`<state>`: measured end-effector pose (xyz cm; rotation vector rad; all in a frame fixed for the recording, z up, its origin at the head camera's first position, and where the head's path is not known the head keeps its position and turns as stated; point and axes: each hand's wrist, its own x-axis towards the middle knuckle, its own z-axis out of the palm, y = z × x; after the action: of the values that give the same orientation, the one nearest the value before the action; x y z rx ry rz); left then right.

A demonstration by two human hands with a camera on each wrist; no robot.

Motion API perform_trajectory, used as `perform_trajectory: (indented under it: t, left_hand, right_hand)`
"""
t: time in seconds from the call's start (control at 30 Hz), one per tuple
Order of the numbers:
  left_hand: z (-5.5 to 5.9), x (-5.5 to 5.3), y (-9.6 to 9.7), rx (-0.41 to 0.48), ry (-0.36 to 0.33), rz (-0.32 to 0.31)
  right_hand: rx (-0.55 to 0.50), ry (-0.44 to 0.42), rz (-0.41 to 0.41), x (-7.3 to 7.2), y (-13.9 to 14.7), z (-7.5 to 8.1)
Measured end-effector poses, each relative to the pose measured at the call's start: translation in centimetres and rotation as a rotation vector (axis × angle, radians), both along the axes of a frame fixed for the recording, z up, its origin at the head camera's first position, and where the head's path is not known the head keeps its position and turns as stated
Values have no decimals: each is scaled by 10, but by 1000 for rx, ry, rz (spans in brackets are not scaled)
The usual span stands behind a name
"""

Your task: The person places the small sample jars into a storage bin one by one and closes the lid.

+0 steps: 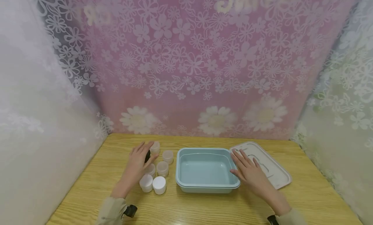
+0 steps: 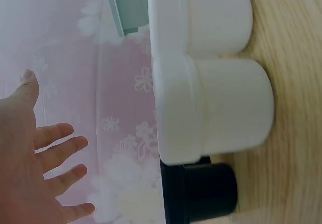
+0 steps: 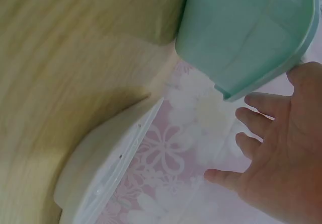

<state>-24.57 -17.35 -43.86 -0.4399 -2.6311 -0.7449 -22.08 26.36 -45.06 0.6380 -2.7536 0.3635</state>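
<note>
My left hand [image 1: 135,163] hovers over the left group of small round jars, fingers spread and holding nothing. Under its fingers a black jar [image 1: 147,156] partly shows. Around it stand pale translucent jars [image 1: 162,169] and, nearer me, two white jars [image 1: 159,185]; the left wrist view shows a white jar [image 2: 226,108] beside the black jar [image 2: 209,191]. At the right rim of a light blue plastic box [image 1: 204,186] is my right hand [image 1: 252,174], fingers extended. Its thumb lies close to the rim in the right wrist view; contact cannot be made out.
A whitish lid [image 1: 276,176] lies right of the box, partly beneath my right hand in the head view. The wooden table [image 1: 204,208] is bounded by a pink flowered curtain [image 1: 186,72] behind and pale sheets at both sides.
</note>
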Motion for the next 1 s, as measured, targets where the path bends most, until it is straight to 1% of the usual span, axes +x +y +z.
perform_trajectory:
  t: [0.13,0.33,0.5,0.6,0.67,0.73,0.9,1.0]
  left_hand:
    - [-3,4,-13,29,28,-3]
    - [-9,10,-33,56,7,13]
    - [-17,19,-43,86,33,5]
    - [-22,22,-48,127,23,6]
    - [-26,23,-52,175,-4,2]
    - [-29,23,-56,245,-46,-6]
    - [-39,21,-66,434,-193,-34]
    - [-44,18,-68,493,-262,-41]
  right_hand:
    - [2,-57,-30,6,-5,1]
    - [16,-66,-64,11,-11,3]
    - [15,-78,-70,13,-13,2]
    - [12,-84,-72,14,-14,2]
    - [11,-82,-72,14,-14,2]
    - [8,-80,-71,14,-15,2]
    - [1,-80,-62,16,-16,1]
    - [1,-73,-61,17,-18,1]
